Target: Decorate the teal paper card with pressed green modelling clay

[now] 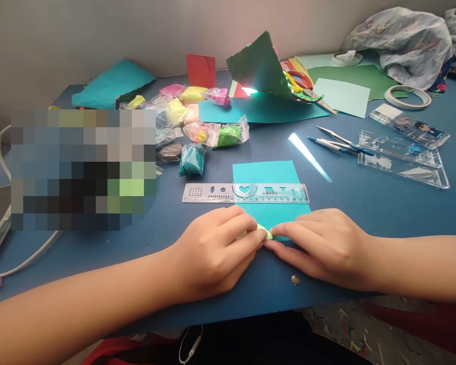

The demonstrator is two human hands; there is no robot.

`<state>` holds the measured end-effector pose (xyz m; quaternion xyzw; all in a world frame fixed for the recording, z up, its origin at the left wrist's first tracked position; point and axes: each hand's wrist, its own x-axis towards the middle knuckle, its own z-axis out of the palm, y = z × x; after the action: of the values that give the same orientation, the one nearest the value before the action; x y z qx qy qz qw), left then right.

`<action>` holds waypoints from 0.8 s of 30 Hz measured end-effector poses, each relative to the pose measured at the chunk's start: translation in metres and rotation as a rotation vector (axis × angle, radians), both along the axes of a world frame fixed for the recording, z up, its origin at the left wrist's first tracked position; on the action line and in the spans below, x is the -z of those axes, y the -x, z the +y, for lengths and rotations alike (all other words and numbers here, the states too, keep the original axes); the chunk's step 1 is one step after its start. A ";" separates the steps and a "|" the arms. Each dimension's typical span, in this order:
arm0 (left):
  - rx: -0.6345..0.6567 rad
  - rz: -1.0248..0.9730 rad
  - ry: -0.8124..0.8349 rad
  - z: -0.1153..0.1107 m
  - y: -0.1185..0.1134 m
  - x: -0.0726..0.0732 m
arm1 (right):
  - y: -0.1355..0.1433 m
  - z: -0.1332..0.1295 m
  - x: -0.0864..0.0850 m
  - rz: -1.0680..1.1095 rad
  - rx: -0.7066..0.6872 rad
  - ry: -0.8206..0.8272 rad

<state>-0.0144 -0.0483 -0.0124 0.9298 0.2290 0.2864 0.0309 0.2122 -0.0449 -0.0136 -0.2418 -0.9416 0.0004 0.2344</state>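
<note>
A small lump of pale green modelling clay sits between my hands, mostly hidden by fingers. My left hand is closed around its left part, with thumb and fingers pressed together. From the other side, my right hand pinches the clay's right end between thumb and forefinger. Both hands rest low over the near edge of a turquoise paper sheet. Across that sheet, just beyond my fingers, lies a clear plastic stencil ruler with cut-out shapes.
Several bagged clays, including a teal one and a green one, lie left of centre. A compass, clear set squares and tape rolls are at right. Folded dark green card and scissors stand behind.
</note>
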 end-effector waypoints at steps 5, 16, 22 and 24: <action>0.021 0.030 -0.013 0.000 0.001 0.002 | 0.002 -0.006 0.002 0.043 0.026 -0.087; 0.025 0.115 -0.064 -0.001 -0.001 -0.006 | 0.001 0.018 -0.012 0.186 0.014 0.060; 0.004 0.095 -0.078 0.000 -0.002 -0.010 | 0.009 0.037 -0.009 0.169 0.059 -0.071; -0.059 0.040 -0.144 0.005 0.004 -0.013 | 0.010 0.039 -0.009 0.173 0.065 -0.134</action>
<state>-0.0179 -0.0431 0.0010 0.9280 0.2359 0.2843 -0.0490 0.2025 -0.0064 -0.0046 -0.2552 -0.9074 -0.0494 0.3304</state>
